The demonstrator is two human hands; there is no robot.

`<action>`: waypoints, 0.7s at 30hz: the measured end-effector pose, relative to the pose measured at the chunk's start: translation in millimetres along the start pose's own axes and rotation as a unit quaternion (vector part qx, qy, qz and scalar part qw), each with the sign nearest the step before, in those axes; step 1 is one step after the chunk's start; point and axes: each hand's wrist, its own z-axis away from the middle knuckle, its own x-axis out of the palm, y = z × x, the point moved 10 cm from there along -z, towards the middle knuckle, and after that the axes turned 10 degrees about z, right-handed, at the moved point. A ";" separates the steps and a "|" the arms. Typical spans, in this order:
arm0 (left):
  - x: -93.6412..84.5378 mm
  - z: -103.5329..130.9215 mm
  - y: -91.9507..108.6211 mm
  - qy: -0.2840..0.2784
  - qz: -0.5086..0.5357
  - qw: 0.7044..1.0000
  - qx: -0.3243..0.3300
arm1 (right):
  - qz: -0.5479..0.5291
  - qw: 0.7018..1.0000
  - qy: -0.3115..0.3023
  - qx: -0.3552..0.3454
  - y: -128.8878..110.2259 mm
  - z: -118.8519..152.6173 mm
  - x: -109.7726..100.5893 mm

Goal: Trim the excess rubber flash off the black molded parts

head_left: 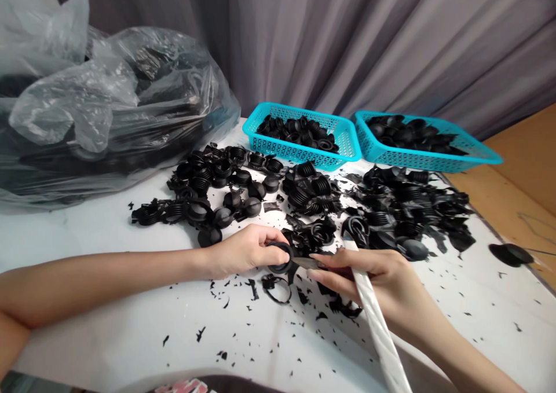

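My left hand (256,251) is closed around a round black rubber part (280,258), its thumb pressed on the rim. Fingertips of my right hand (369,271) pinch a thin, dark grey pointed piece (306,262) that meets the part's right side; whether it is a rubber flap or a blade I cannot tell. Across the same hand lies a long white-wrapped tool (376,323), gripped between the fingers, its metallic tip pointing away from me. Just below the left hand, a thin black ring (278,289) rests on the white table (130,335).
Black ribbed rubber parts lie piled at centre (208,179) and right (403,208). Behind them stand two blue baskets (304,157) (430,160) holding black parts. A large clear plastic bag (117,109) fills the back left. Black scraps (223,355) litter the tabletop. A grey curtain (304,40) hangs behind.
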 end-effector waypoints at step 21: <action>15.4 21.2 37.2 -0.055 0.050 0.997 0.035 | -0.184 0.954 0.010 0.237 32.7 4.0 -0.4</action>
